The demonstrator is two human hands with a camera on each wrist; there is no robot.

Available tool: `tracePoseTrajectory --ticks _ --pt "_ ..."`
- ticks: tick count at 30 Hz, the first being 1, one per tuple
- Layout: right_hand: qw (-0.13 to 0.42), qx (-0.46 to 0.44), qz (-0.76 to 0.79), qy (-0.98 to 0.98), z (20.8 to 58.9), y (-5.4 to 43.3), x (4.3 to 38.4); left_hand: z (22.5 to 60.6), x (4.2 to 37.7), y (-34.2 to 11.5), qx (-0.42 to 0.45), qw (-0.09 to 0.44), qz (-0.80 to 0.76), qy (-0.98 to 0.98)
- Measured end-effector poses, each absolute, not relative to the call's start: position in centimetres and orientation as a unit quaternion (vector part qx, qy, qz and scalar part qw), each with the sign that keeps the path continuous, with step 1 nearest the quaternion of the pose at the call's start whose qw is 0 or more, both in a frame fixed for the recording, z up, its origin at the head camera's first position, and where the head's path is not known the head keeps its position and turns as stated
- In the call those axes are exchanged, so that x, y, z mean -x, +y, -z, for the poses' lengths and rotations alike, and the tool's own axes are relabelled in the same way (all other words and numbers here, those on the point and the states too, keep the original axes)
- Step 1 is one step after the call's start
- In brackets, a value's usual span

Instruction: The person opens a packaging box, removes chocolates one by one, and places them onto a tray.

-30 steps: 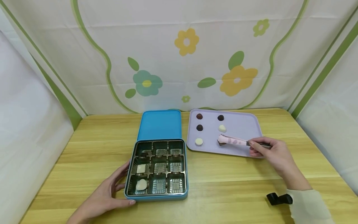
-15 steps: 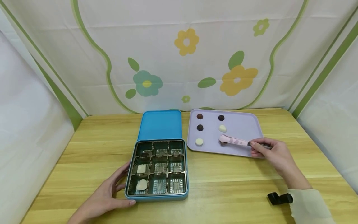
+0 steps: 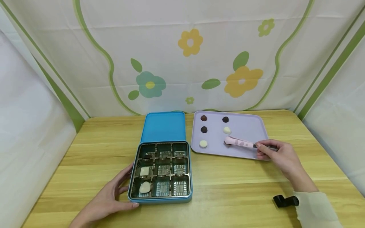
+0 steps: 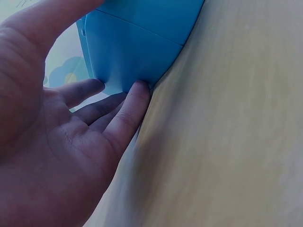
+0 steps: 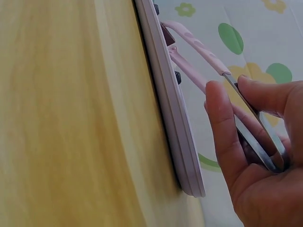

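Note:
In the head view my left hand (image 3: 106, 198) steadies a blue tin (image 3: 162, 201), fingers along its left wall and thumb at the front corner. The fingertips (image 4: 139, 87) touch the tin's wall in the left wrist view. A white square chocolate (image 3: 144, 171) and a rounded white chocolate (image 3: 144, 187) lie in the left compartments of its dark insert. My right hand (image 3: 280, 156) holds pink-tipped tongs (image 3: 240, 143) over a lilac tray (image 3: 248, 126). Between the tong tips is a dark brown chocolate (image 5: 167, 35), mostly hidden from above.
Behind the tin lies a blue lid (image 3: 163, 126). Several dark and white chocolates stand on the tray, including a white disc (image 3: 203, 143) and a white drop shape (image 3: 227, 130). A black object (image 3: 285, 201) sits by the right sleeve. A flowered cloth (image 3: 171, 63) rises behind the table.
The tong tips have shifted slightly right, now covering more of the dark brown chocolate in the head view. My left hand and the tin stay essentially in place.

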State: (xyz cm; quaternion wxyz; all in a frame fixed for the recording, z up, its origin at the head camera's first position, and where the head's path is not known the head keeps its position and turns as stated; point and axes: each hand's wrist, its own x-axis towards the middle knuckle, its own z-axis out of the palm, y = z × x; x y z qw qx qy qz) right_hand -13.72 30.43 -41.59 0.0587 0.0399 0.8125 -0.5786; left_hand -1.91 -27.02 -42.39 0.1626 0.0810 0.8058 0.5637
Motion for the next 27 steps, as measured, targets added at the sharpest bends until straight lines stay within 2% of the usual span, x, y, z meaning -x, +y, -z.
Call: tracePoseTrajectory --ticks 15,27 --pt "0.064 -0.064 0.572 0.815 41.4 31.1 13.8 42.4 1.9 -27.0 -0.083 0.163 -0.569 0.802" --pt "0.037 -0.046 0.548 0.834 41.4 31.8 13.7 42.5 1.9 -27.0 -0.086 0.159 -0.569 0.802"
